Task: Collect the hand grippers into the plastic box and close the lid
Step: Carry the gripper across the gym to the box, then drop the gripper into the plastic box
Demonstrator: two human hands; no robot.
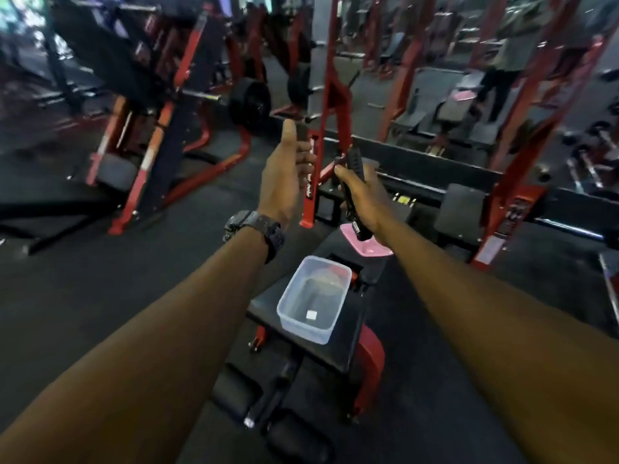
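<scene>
From the head camera, both bare arms are stretched out over the bench, hands raised above the plastic box (313,299). The left hand (284,177), a dark watch (256,229) strapped at the wrist, stands upright with the thumb pointing up and the fingers curled round a dark handle of a hand gripper (302,132), only a short piece of it poking above the fingers. The right hand (360,192) is wrapped round another black hand gripper (355,192), a long ribbed handle running from above the knuckles down past the wrist, white lettering at its lower end. Whether the two handles belong to one gripper or two, I cannot tell; the hands cover the joint and the picture is blurred there.

Down below, the box sits open on the black padded bench (345,343), clear, rectangular, round-cornered, a small white label on its bottom. A pink lid (371,247) lies farther along the bench, partly hidden behind the right wrist.

All around: red steel racks (330,95), black weight plates (251,105), dark rubbery floor, smeared by motion
</scene>
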